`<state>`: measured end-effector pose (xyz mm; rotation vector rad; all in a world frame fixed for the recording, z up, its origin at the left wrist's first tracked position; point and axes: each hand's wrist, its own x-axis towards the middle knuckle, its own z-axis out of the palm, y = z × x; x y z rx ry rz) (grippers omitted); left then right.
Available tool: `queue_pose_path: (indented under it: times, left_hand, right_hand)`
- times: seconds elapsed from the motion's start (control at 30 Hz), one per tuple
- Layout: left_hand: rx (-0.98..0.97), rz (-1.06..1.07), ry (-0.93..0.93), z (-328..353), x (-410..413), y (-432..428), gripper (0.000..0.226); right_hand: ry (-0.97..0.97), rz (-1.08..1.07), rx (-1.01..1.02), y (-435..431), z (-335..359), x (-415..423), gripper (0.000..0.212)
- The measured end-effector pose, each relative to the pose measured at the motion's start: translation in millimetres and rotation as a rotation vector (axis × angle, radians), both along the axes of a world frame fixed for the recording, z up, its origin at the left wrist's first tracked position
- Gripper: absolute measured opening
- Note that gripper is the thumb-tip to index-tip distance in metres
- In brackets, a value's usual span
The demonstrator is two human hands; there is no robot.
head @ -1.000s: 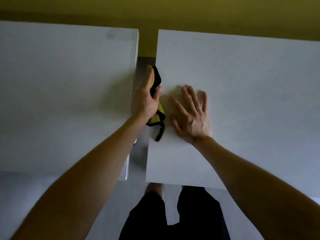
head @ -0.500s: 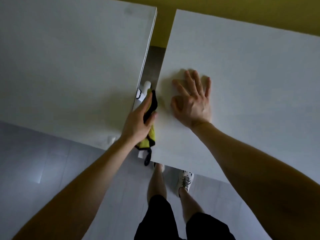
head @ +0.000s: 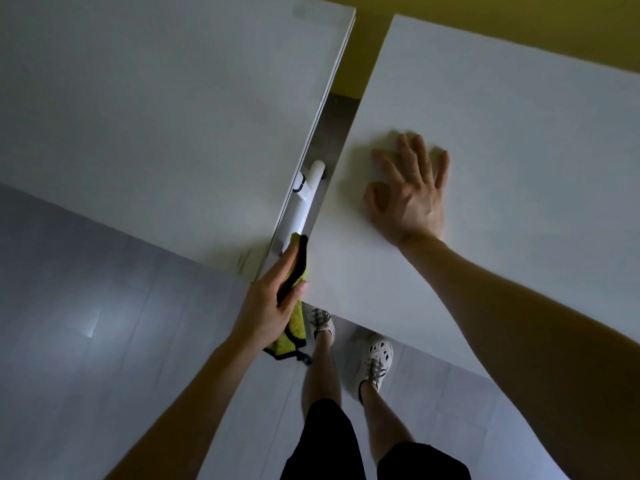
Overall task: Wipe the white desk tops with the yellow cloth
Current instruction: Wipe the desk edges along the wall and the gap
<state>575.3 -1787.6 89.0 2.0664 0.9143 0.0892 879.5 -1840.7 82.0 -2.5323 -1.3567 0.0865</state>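
A: Yellow wall (head: 519, 26) behind two smooth white desk tops, left desk top (head: 156, 116) and right desk top (head: 526, 140), a gap between. Where's our cloth?
B: Our left hand (head: 265, 306) grips the yellow, black-edged fabric cloth (head: 292, 332) in that gap, at the right desk top's edge. Our right hand (head: 410, 199) lies flat, fingers spread, on it.

left hand (head: 266, 306) drawn nearer, cloth (head: 297, 325) too
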Motion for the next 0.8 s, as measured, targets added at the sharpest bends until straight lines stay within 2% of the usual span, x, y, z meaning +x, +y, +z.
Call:
queue_pose_path:
  times: [0.13,0.23,0.33,0.4,0.53,0.6,0.7,0.8]
  left_hand:
    - [0.024,-0.035,0.048,6,53,32,0.071]
    - [0.157,-0.093,0.025,3,135,84,0.074]
    - [0.187,-0.128,0.024,-12,234,143,0.074]
    - [0.201,-0.103,0.063,-15,269,163,0.075]
    - [0.199,-0.112,-0.071,-10,248,141,0.071]
    - [0.147,-0.096,-0.048,-4,227,127,0.071]
    - [0.170,-0.149,-0.029,-2,213,118,0.072]
    - [0.150,-0.177,-0.036,-1,249,148,0.072]
  right_hand:
    - [0.004,-0.027,0.024,-1,-1,0,0.066]
    - [0.010,-0.052,0.040,2,-3,0,0.070]
    - [0.025,-0.084,0.053,1,-3,1,0.075]
    - [0.019,-0.093,0.069,-1,-2,-2,0.074]
    - [-0.036,-0.034,0.102,15,7,51,0.052]
    - [-0.071,-0.090,0.050,19,8,95,0.061]
    - [-0.019,-0.158,-0.006,17,0,119,0.074]
    - [0.007,-0.143,0.024,17,-3,117,0.075]
